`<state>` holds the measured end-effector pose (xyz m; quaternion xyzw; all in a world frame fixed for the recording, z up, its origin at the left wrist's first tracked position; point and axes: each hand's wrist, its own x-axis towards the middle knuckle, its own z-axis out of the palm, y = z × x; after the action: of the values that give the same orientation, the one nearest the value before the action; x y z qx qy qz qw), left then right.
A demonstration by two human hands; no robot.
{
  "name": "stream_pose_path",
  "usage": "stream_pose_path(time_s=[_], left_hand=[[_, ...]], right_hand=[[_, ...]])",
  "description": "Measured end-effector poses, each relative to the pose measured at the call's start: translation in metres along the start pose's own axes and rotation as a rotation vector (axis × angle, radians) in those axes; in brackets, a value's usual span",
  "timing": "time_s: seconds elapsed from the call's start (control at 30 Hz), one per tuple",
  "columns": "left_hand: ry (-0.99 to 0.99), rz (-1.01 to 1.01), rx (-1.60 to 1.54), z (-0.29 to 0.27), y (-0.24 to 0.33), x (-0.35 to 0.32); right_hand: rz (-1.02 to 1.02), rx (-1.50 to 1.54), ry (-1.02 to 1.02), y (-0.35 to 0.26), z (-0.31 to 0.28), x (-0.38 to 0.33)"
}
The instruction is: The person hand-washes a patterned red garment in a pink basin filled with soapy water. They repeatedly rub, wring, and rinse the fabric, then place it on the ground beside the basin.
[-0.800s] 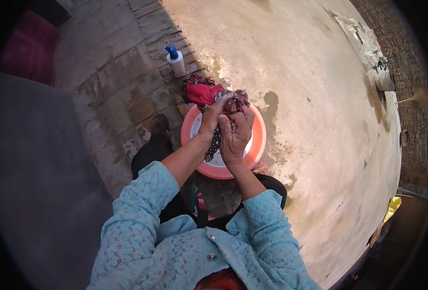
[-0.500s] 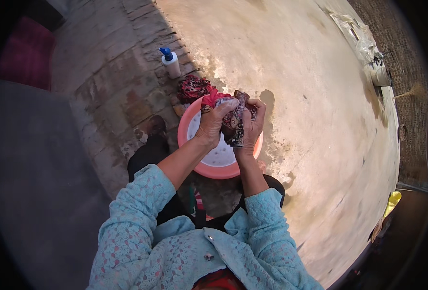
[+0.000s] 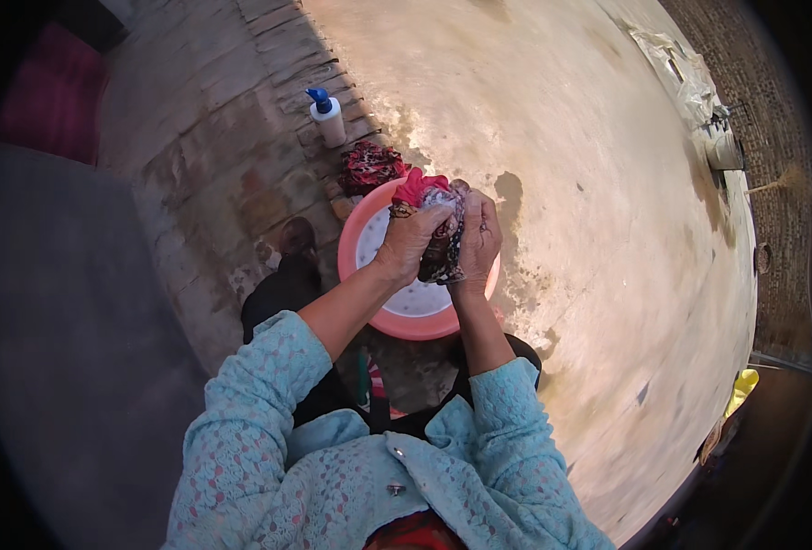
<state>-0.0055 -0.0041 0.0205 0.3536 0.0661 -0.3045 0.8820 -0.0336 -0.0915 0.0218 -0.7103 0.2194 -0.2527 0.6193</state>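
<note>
Bunched between my two hands is a wet-looking patterned cloth (image 3: pixel 439 249), dark with a pink-red part and whitish suds on it. My left hand (image 3: pixel 408 244) grips its left side with the thumb on top. On the other side my right hand (image 3: pixel 480 240) is curled round it, knuckles up. Both hands are above a pink basin (image 3: pixel 358 240) holding pale, sudsy water (image 3: pixel 417 300). The cloth hides the basin's far part, and I cannot tell whether its lower end touches the water.
A red and black patterned cloth (image 3: pixel 369 168) lies crumpled on the bricks beyond the basin. Behind it stands a white pump bottle (image 3: pixel 330 126) with a blue top. Brick paving (image 3: pixel 213 137) runs along the left, pale concrete (image 3: pixel 626 229) along the right. A bucket (image 3: pixel 723 152) stands far right.
My right hand has turned inward and closed further over the cloth. The cloth is bunched differently, with more pink and suds showing. The basin and bottle have stayed in place.
</note>
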Motion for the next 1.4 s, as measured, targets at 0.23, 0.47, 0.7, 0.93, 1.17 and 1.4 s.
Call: stream_pose_path(time_s=[0.23,0.47,0.7,0.93,1.17,1.4], left_hand=[[0.064,-0.177,0.157,-0.017,0.004,-0.004],[-0.028,-0.064,0.052,0.006,-0.001,-0.002],[0.083,-0.224,-0.161,-0.024,-0.007,-0.008],[0.009,-0.118,0.007,0.02,0.024,-0.014],[-0.058,-0.055,-0.221,0.0,0.037,0.008],[-0.074,-0.048,-0.087,0.002,0.044,0.007]], right_hand=[[-0.314,-0.297,-0.059,-0.01,0.008,-0.011],[0.071,-0.014,0.007,0.022,-0.011,0.008],[-0.548,-0.386,-0.085,-0.019,0.007,-0.016],[0.716,0.655,-0.05,0.008,-0.029,0.029],[0.185,0.433,-0.521,-0.03,-0.03,0.022],[0.19,0.35,-0.202,-0.009,-0.034,0.025]])
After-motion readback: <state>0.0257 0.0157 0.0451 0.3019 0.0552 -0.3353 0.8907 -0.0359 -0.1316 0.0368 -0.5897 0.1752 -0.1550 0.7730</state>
